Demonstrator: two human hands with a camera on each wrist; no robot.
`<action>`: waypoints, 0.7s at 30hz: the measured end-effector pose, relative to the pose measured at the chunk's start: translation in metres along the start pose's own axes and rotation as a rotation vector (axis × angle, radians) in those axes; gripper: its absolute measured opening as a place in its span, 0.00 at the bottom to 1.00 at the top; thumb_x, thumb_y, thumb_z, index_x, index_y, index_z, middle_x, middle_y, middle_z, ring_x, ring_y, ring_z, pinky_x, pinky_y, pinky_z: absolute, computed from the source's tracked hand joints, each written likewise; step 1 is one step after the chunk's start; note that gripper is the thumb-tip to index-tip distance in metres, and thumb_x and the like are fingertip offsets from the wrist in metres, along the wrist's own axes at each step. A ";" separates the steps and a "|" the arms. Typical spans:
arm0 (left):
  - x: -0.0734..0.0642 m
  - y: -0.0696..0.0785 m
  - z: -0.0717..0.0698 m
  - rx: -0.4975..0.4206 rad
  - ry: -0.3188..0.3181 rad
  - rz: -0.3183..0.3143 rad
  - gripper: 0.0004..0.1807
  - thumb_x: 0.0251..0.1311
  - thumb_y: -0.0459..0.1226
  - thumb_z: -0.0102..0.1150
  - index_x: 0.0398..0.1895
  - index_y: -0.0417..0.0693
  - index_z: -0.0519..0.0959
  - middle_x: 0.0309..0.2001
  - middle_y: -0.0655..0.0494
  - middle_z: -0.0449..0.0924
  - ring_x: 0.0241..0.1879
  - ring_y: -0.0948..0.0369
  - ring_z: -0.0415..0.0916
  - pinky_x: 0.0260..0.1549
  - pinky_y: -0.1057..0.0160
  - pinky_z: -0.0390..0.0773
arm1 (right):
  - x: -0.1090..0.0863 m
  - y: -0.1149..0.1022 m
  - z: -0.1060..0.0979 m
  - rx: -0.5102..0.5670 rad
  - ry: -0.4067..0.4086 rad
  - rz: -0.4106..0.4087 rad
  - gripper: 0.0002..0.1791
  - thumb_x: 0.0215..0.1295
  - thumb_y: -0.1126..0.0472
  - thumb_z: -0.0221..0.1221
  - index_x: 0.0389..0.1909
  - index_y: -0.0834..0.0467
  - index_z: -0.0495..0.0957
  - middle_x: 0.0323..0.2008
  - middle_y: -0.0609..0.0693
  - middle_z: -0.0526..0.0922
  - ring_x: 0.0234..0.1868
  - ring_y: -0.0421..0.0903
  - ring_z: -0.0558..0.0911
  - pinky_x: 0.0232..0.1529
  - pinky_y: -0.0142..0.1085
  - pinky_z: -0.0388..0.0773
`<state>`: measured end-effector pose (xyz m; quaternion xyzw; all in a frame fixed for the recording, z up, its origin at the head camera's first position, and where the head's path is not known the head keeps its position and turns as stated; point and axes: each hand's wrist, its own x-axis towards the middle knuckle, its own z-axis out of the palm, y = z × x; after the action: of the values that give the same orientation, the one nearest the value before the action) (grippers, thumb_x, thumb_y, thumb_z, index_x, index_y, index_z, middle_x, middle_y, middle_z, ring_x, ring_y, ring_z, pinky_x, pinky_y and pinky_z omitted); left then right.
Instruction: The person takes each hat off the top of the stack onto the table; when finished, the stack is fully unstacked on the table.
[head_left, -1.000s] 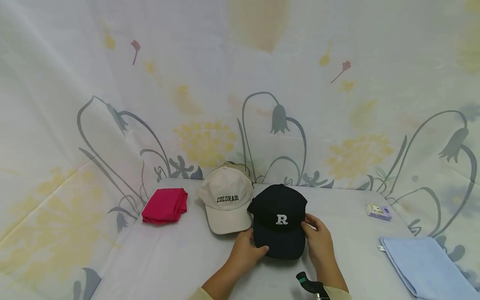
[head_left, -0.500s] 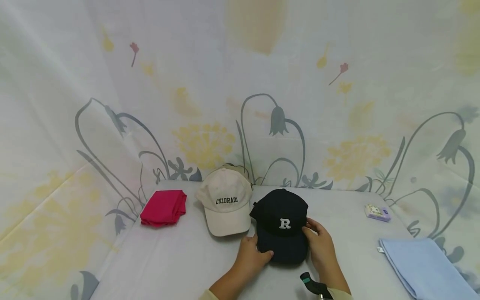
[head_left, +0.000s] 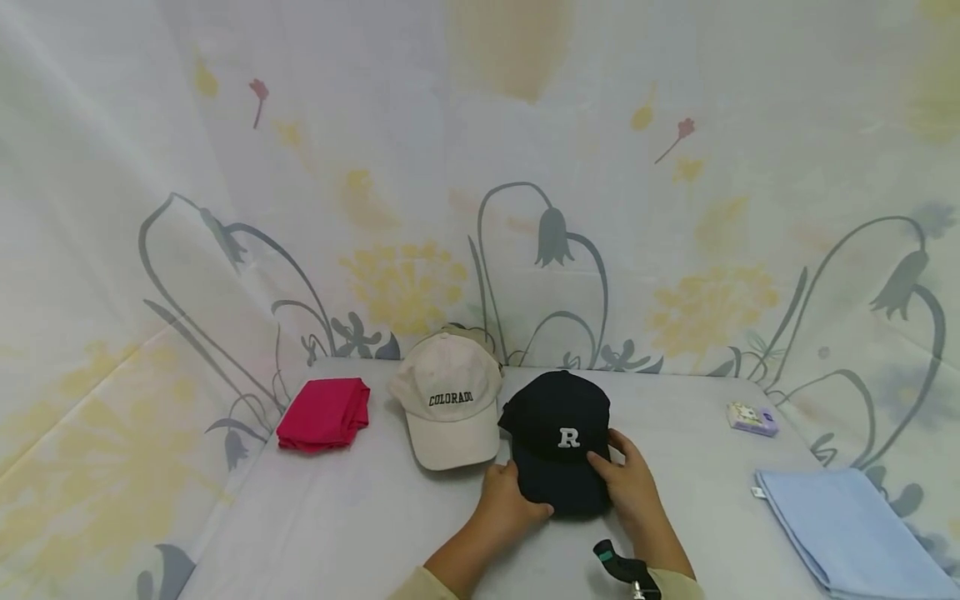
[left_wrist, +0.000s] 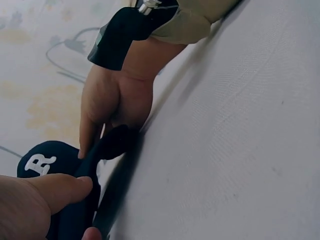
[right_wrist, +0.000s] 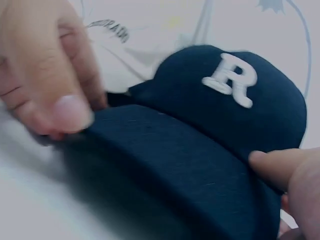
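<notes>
A black baseball cap [head_left: 555, 417] with a white letter R faces me on the white surface, between my two hands. My left hand [head_left: 510, 504] pinches the left front of its brim, thumb on top and fingers beneath. At the cap's right side my right hand [head_left: 630, 483] grips the edge where crown meets brim, its thumb on the front. In the right wrist view the brim [right_wrist: 175, 150] stands raised a little over the surface, with shadow under it. A cream cap [head_left: 450, 400] lettered COLORADO sits just left of the black one.
Behind the cream cap shows part of an olive cap [head_left: 472, 335]. A folded red cloth [head_left: 324, 414] lies at the left. To the right are a small purple-and-white packet [head_left: 752, 418] and a folded light blue cloth [head_left: 855, 529]. A patterned curtain [head_left: 420, 167] hangs behind.
The black cap first shifted slightly right and toward me, away from the cream cap. My right thumb has since moved inward onto the cap's front. Both hands keep hold.
</notes>
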<state>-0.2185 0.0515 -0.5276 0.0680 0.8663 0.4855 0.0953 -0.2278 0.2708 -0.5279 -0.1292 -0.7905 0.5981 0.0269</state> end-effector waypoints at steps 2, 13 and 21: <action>0.001 0.001 0.001 -0.008 0.013 -0.009 0.54 0.49 0.42 0.84 0.71 0.20 0.64 0.67 0.26 0.63 0.68 0.36 0.65 0.68 0.38 0.70 | 0.001 -0.001 0.003 -0.033 0.024 -0.007 0.41 0.75 0.55 0.62 0.81 0.61 0.55 0.80 0.62 0.58 0.75 0.65 0.66 0.73 0.59 0.67; 0.004 0.008 0.007 -0.079 0.132 0.045 0.42 0.56 0.36 0.78 0.67 0.19 0.69 0.64 0.27 0.67 0.43 0.56 0.79 0.53 0.52 0.82 | 0.022 -0.005 0.012 -0.139 0.095 -0.005 0.38 0.77 0.53 0.59 0.79 0.66 0.59 0.79 0.66 0.60 0.81 0.64 0.54 0.79 0.62 0.53; 0.009 0.004 0.013 -0.223 0.171 0.110 0.35 0.61 0.32 0.70 0.65 0.16 0.69 0.68 0.22 0.64 0.41 0.59 0.81 0.39 0.64 0.84 | 0.041 -0.007 0.020 -0.125 0.115 -0.006 0.37 0.77 0.55 0.59 0.78 0.68 0.59 0.78 0.67 0.61 0.82 0.64 0.54 0.80 0.61 0.53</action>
<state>-0.2241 0.0659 -0.5319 0.0629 0.8071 0.5871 0.0012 -0.2727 0.2605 -0.5314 -0.1624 -0.8239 0.5390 0.0660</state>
